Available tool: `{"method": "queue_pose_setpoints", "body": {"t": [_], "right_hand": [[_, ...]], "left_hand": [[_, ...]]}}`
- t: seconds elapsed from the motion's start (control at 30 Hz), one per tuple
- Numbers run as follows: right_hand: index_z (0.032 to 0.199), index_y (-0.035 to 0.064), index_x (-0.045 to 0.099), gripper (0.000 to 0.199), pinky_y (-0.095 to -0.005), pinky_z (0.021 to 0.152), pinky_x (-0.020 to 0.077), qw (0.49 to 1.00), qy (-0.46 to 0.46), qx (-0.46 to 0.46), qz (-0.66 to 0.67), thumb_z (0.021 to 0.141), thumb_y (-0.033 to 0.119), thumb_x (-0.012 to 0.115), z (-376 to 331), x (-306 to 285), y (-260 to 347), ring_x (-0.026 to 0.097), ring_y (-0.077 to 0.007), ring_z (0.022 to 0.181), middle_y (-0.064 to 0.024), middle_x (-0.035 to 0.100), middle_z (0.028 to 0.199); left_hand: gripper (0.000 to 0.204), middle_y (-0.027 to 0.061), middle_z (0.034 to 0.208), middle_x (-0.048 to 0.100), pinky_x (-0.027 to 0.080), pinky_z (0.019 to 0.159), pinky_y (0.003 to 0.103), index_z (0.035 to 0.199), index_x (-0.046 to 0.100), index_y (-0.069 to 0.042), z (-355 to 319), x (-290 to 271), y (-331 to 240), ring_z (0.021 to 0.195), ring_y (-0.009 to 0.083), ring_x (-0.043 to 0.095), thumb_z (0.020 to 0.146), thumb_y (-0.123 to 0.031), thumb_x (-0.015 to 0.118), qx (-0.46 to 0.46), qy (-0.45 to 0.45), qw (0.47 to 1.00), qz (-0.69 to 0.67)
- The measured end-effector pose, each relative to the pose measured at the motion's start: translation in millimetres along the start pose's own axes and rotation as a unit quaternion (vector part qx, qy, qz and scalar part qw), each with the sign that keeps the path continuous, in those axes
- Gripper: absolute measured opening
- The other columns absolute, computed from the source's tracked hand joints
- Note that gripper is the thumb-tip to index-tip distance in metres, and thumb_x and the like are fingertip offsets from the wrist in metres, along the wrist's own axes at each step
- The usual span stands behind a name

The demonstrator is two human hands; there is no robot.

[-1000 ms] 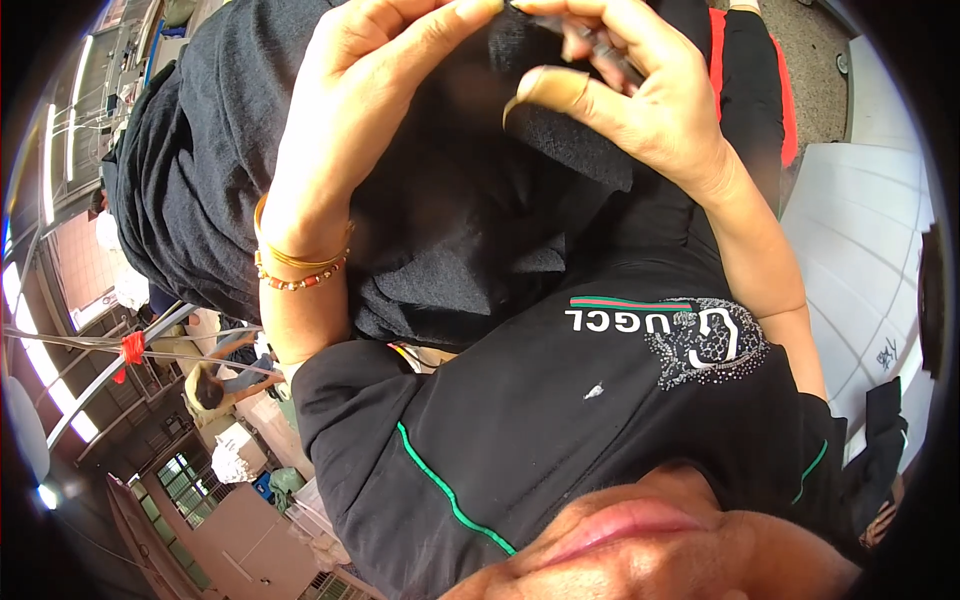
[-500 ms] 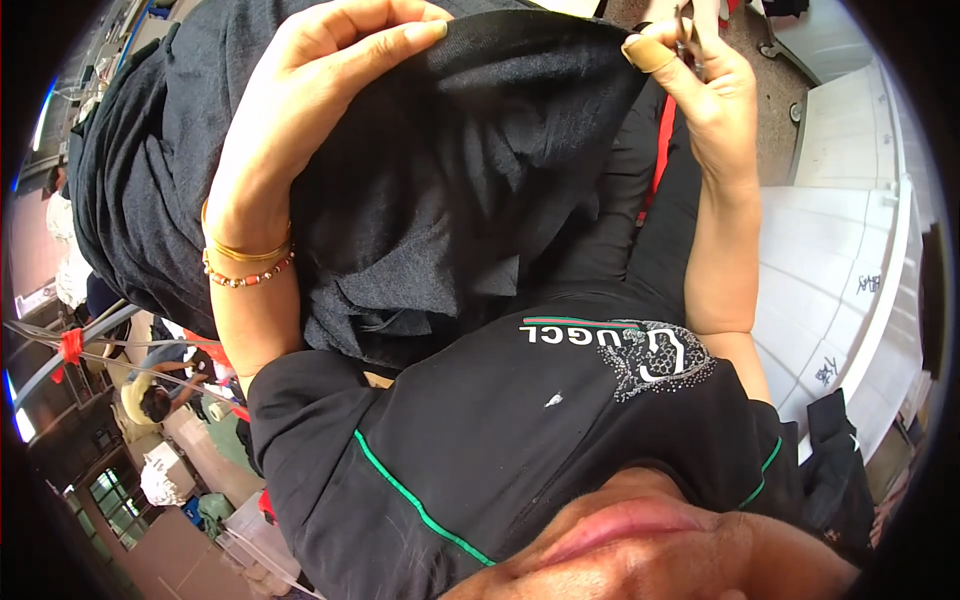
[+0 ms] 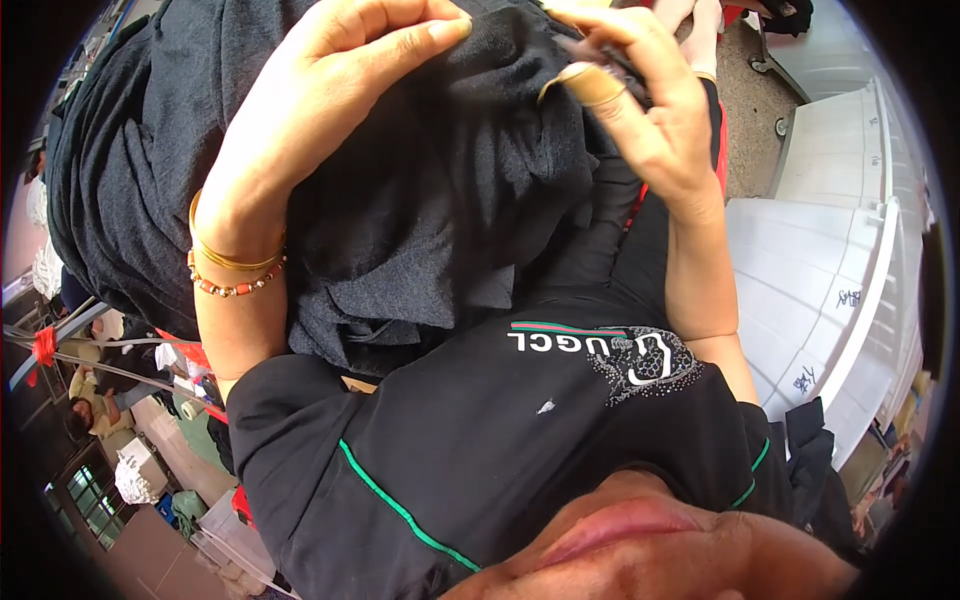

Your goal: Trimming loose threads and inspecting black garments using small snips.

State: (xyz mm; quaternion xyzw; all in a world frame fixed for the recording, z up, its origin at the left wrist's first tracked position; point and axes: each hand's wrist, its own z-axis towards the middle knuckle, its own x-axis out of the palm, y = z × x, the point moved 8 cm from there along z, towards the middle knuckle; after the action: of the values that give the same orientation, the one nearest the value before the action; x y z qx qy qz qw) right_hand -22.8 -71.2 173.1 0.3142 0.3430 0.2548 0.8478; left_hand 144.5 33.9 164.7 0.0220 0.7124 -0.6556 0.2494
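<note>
A dark grey knit garment (image 3: pixel 430 220) lies bunched over my lap and chest. My left hand (image 3: pixel 340 90), with a gold bangle and a beaded bracelet at the wrist, grips a fold of it from above, fingers curled over the cloth. My right hand (image 3: pixel 650 120) is at the garment's upper right edge, with thumb and fingers pinched on a small dark tool (image 3: pixel 605 55) against the fabric. One right finger wears a tan thimble-like cap (image 3: pixel 592 85). What kind of tool it is stays unclear. The two hands are about a hand's width apart.
My black shirt (image 3: pixel 520 440) with green piping fills the lower middle. A white panelled surface (image 3: pixel 810 270) runs along the right, with a small caster wheel (image 3: pixel 780 125) on the floor above it. Other people sit among bags and cloth at the lower left (image 3: pixel 90 420).
A second ago both hands were close together at the top. They then spread apart over the cloth, and now the right hand has come back slightly toward the left one.
</note>
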Motion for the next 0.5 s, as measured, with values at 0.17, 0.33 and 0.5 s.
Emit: {"method": "queue_pose_setpoints", "body": {"t": [0.17,0.33,0.5], "right_hand": [[0.121,-0.0014,0.065,0.04,-0.0295,0.07,0.0481,0.997,-0.026,-0.072,-0.021,0.084,0.008,0.076,2,5,14,0.059,-0.0215,0.078,-0.0116,0.059,0.09],[0.117,-0.002,0.068,0.035,-0.0288,0.066,0.047,0.996,-0.025,-0.078,0.018,0.084,0.006,0.076,1,4,9,0.059,-0.0194,0.074,-0.0093,0.061,0.085],[0.114,-0.0023,0.069,0.032,-0.0277,0.064,0.0461,0.997,-0.024,-0.063,0.044,0.084,0.004,0.076,-1,4,2,0.058,-0.0183,0.072,-0.0084,0.062,0.082]], "left_hand": [[0.023,0.0034,0.11,0.069,0.044,0.098,0.023,0.114,0.068,0.002,0,5,-4,0.107,0.0096,0.061,0.097,-0.013,0.063,-0.003,0.002,1.0,-0.027],[0.023,0.0034,0.11,0.068,0.044,0.098,0.023,0.114,0.067,0.002,0,9,-6,0.107,0.0097,0.061,0.097,-0.012,0.063,-0.008,0.004,1.0,-0.026],[0.022,0.0025,0.109,0.068,0.044,0.098,0.022,0.114,0.068,0.001,-1,11,-10,0.107,0.0094,0.061,0.097,-0.013,0.063,0.003,0.004,1.0,0.016]]}}
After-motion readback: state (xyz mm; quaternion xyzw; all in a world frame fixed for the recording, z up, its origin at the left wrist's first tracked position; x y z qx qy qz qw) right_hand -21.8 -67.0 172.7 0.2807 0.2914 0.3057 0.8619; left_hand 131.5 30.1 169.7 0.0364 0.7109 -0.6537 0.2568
